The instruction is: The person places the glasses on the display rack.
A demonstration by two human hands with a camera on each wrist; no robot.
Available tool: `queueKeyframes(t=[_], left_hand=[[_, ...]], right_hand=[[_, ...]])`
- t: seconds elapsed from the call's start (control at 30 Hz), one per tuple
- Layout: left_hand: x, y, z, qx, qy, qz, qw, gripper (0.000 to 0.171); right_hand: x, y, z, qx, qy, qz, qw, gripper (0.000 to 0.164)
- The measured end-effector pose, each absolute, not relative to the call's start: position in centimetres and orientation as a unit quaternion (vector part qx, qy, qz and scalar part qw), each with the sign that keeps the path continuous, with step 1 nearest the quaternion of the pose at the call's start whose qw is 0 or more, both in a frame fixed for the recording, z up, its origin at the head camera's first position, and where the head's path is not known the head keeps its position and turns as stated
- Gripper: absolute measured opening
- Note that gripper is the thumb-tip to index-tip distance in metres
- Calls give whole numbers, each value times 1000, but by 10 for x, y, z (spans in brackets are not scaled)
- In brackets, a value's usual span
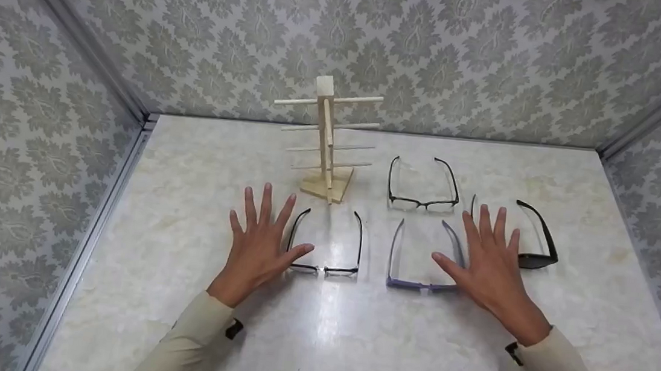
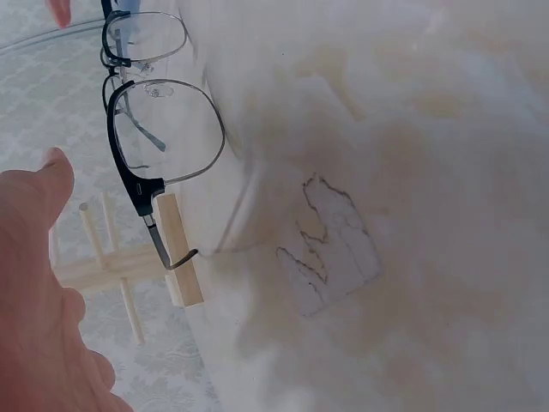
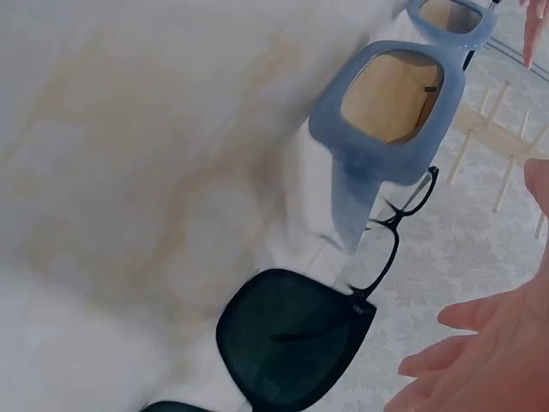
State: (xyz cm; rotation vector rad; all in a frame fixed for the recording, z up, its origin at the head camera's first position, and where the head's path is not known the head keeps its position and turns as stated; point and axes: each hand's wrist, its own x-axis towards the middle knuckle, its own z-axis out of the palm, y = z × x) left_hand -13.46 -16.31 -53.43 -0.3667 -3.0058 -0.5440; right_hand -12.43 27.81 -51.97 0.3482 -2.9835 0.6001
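My left hand (image 1: 258, 248) is spread with fingers straight, its thumb over the left side of a pair of black half-rim glasses (image 1: 342, 270). My right hand (image 1: 489, 270) is likewise spread, between blue-framed glasses (image 1: 409, 284) and dark sunglasses (image 1: 535, 261), covering part of each pair. Neither hand holds anything. In the left wrist view, the hand appears apart from the half-rim glasses (image 2: 137, 193). The right wrist view has the blue frame (image 3: 386, 163) and a dark sunglass lens (image 3: 292, 335) beside the hand. Thin black-framed glasses (image 1: 421, 205) lie farther back.
A wooden display stand (image 1: 325, 130) with several pegs rises behind the half-rim glasses. The marbled white table (image 1: 199, 161) is bordered by patterned wall panels (image 1: 380, 45) at the back and sides.
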Motion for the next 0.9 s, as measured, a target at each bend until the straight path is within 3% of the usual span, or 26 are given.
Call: queueKeyframes(t=[0.23,0.53,0.9], left_hand=[[-136,-167,-535,-116,-967,-227,0,102],[-131,-173,-542,-114,-945,-306,23,96],[-123,-177,-557,-84,-917,-387,46,79]], right_hand=[[-124,262,-520,122,-956,260,63,90],[-122,236,-528,152,-914,350,139,69],[-118,205,-544,156,-880,435,112,58]])
